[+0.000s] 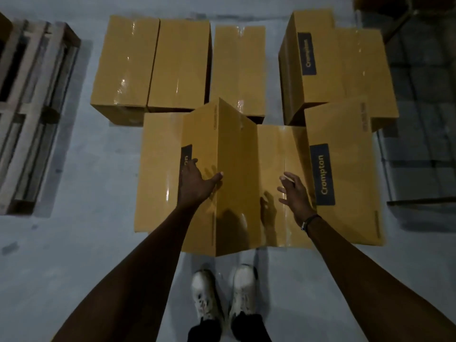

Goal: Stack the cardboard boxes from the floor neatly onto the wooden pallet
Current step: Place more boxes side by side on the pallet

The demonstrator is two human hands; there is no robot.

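Several cardboard boxes lay on the grey floor [81, 183]; the tilted box [237, 174] nearest the shoes served as landmark. Well left of it sat the wooden pallet [32, 114], bare of boxes as far as the frame showed, its far end cut off by the edge. Beyond and left of the tilted box stood two taped boxes [153, 65] side by side, touching. Straight behind it lay a flatter taped box [238, 67]. A low box [158, 174] lay against its left side, partly hidden under it.

The left hand [195, 181] pressed on the tilted box's left face, over a dark label, fingers spread and thumb out along the ridge; fingers were apart, not curled round anything. The right hand [294, 193] was over the right face, fingers spread and slightly bent; contact could not be judged, possibly hovering just above. A dark band circled the right wrist.

Right of the tilted box lay a box with a Crompton label [343, 174], touching it. Behind that stood a taller labelled box [318, 65]. Near side of the landmark: two white shoes [224, 294].
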